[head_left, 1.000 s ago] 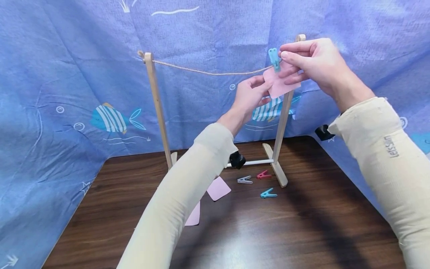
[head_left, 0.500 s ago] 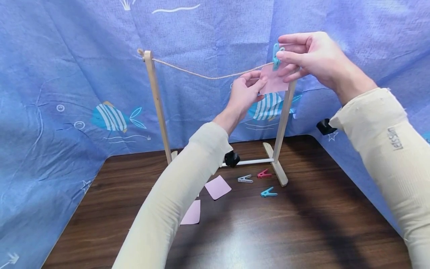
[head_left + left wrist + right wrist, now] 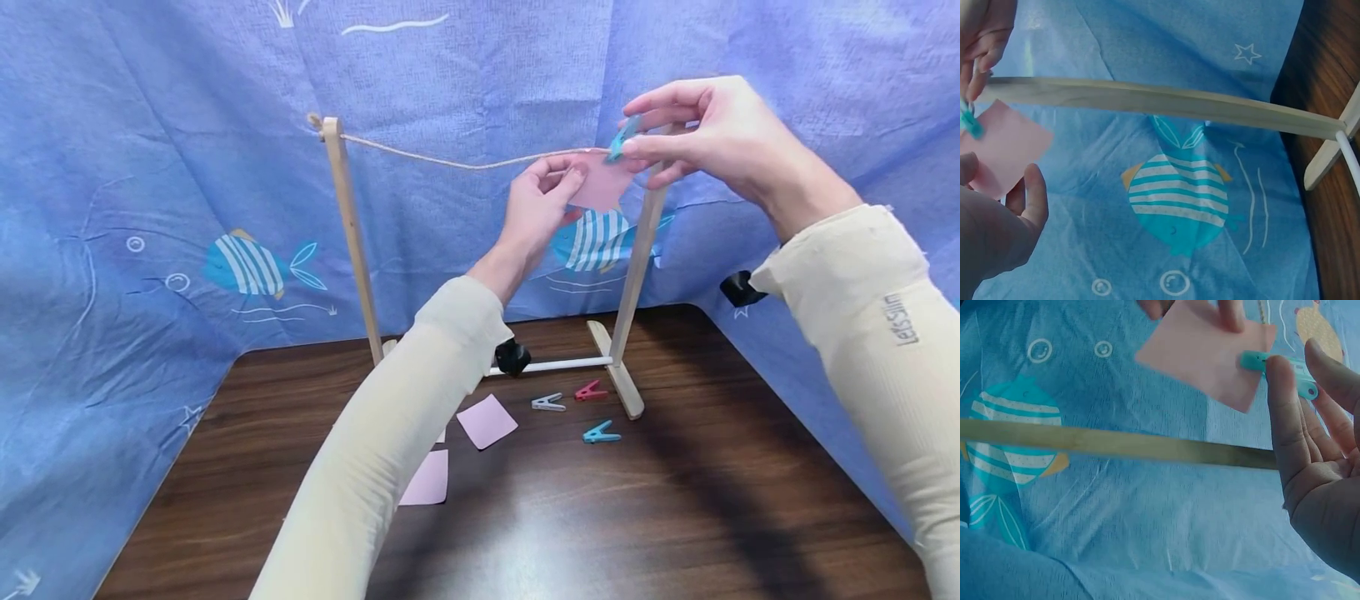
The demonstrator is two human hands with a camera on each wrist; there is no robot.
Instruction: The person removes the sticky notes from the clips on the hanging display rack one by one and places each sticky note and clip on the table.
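A square of pink paper [image 3: 600,185] is held up at the string [image 3: 465,166] near the right end of a wooden stand. My left hand [image 3: 531,208] pinches the paper's left side, thumb in front. At the paper's upper right edge, my right hand [image 3: 723,137] pinches a light blue clothespin [image 3: 622,140] between thumb and fingers. The right wrist view has the clothespin's tip [image 3: 1251,360] overlapping the paper [image 3: 1210,353]. Whether the clothespin also grips the string cannot be made out.
On the dark wooden table [image 3: 570,517] lie two pink papers [image 3: 487,422], partly behind my left sleeve. Grey [image 3: 548,402], red [image 3: 590,390] and blue [image 3: 602,432] clothespins lie near the stand's right foot [image 3: 618,375]. A blue fish-print cloth [image 3: 465,75] hangs behind.
The paper and my left hand have shifted slightly left. The clothespin, upright earlier, now tilts to the right in my right hand's pinch. The string sagged lower half a second ago.
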